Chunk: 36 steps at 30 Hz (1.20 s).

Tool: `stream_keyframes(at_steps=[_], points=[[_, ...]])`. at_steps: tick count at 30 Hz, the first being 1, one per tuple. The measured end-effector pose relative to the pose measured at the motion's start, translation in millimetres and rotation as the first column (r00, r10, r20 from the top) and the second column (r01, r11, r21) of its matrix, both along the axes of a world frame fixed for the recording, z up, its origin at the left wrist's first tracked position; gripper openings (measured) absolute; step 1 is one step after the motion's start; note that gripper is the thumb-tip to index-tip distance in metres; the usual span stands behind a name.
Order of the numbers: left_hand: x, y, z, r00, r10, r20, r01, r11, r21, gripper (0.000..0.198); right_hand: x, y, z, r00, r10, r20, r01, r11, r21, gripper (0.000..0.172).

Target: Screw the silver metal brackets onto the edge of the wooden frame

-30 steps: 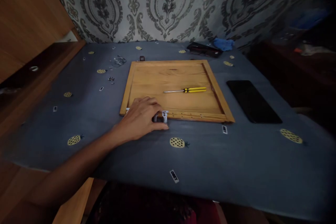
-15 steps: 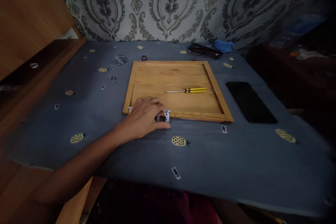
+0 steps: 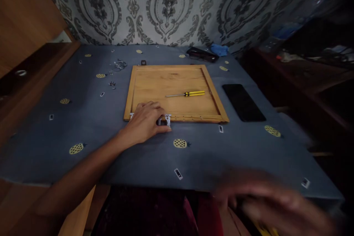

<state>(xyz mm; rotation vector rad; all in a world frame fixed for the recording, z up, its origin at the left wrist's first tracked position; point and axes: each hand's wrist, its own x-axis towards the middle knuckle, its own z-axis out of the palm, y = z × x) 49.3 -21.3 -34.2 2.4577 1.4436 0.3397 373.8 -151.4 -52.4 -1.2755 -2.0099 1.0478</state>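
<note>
My left hand (image 3: 146, 122) lies over the front-left edge of a framed wooden panel (image 3: 166, 81). Its thumb and fingers close around a silvery metal fitting (image 3: 167, 120), pressing it against the frame; most of the fitting is hidden under the palm. On the panel's recessed face rests a screwdriver (image 3: 193, 93) with a yellow and black handle, its shaft pointing left. My right hand (image 3: 271, 195) is low at the right, over the table's front edge, smeared by motion, so its fingers cannot be made out.
Small screws (image 3: 112, 83) and a clear plastic bag (image 3: 119, 65) lie left of the panel. A black phone-like slab (image 3: 243, 102) is to its right. Behind sit a dark case (image 3: 202, 54), a blue cloth (image 3: 219, 49) and a small black object (image 3: 143, 62).
My right hand has come into view at the lower right, moving fast. The view has swung slightly right, shifting the scene left. My left hand keeps its place on the fitting.
</note>
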Motion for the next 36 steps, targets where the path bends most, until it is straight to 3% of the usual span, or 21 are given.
stream_keyframes(at_steps=[2,3,5,8,11,15,17,20,22,25,27,29,32,36], points=[[-0.5,-0.1,-0.4,1.0,-0.003,0.006,0.003,1.0,0.004,0.035,-10.5,61.7,24.9,0.997,-0.074,0.031,0.068,0.985,0.156,0.021],[-0.8,0.0,-0.6,1.0,-0.006,0.009,0.006,1.0,0.008,0.035,-17.7,92.4,32.6,0.983,-0.175,0.061,0.151,0.947,0.284,0.025],[-1.2,0.2,-1.1,1.0,-0.016,0.01,0.016,1.0,0.014,0.036,-32.9,146.1,35.7,0.952,-0.216,0.215,0.085,0.867,0.492,0.04],[-1.0,0.3,-1.2,1.0,-0.021,0.01,0.02,1.0,0.022,0.037,-48.4,198.8,17.1,0.867,-0.199,0.456,-0.064,0.864,0.499,0.053],[-0.2,-0.3,-0.8,1.0,-0.019,0.011,0.018,0.999,0.03,0.036,-50.9,221.0,-5.1,0.799,-0.198,0.568,-0.119,0.873,0.472,0.052],[0.0,-1.1,-2.0,1.0,-0.02,0.009,0.02,0.999,0.032,0.037,-44.9,224.9,-14.5,0.796,-0.2,0.572,-0.123,0.87,0.477,0.034],[-0.4,-1.4,-3.3,1.0,-0.022,0.013,0.021,0.999,0.044,0.037,-41.9,221.8,-13.7,0.832,-0.183,0.524,-0.111,0.87,0.48,0.028],[-0.8,-1.9,-4.0,0.999,-0.031,0.018,0.03,0.998,0.047,0.038,-39.6,214.3,-10.8,0.961,-0.124,0.245,-0.012,0.872,0.489,0.019],[-0.8,-2.1,-3.0,0.999,-0.03,0.015,0.029,0.999,0.033,0.039,-40.8,208.0,-6.4,0.991,-0.129,0.035,0.094,0.86,0.501,0.017],[-0.5,-2.2,-1.2,1.0,-0.023,0.011,0.023,1.0,0.01,0.037,-49.8,195.7,8.2,0.969,-0.177,-0.172,0.24,0.838,0.49,0.018],[-0.5,-2.3,-0.7,1.0,-0.022,0.017,0.021,1.0,0.01,0.036,-59.9,185.2,22.6,0.862,-0.241,-0.446,0.403,0.859,0.315,0.023],[-0.5,-2.4,-0.8,0.999,-0.021,0.025,0.02,1.0,0.021,0.036,-70.9,173.5,36.8,0.777,-0.247,-0.579,0.476,0.833,0.282,0.026],[-0.4,-2.3,-1.0,0.999,-0.021,0.025,0.021,1.0,0.013,0.036,-84.4,156.7,50.2,0.767,-0.207,-0.608,0.479,0.815,0.326,0.021],[0.0,-1.6,0.0,1.0,-0.019,0.017,0.019,1.0,-0.012,0.038,-96.2,141.3,50.9,0.794,-0.125,-0.595,0.433,0.803,0.409,0.011]])
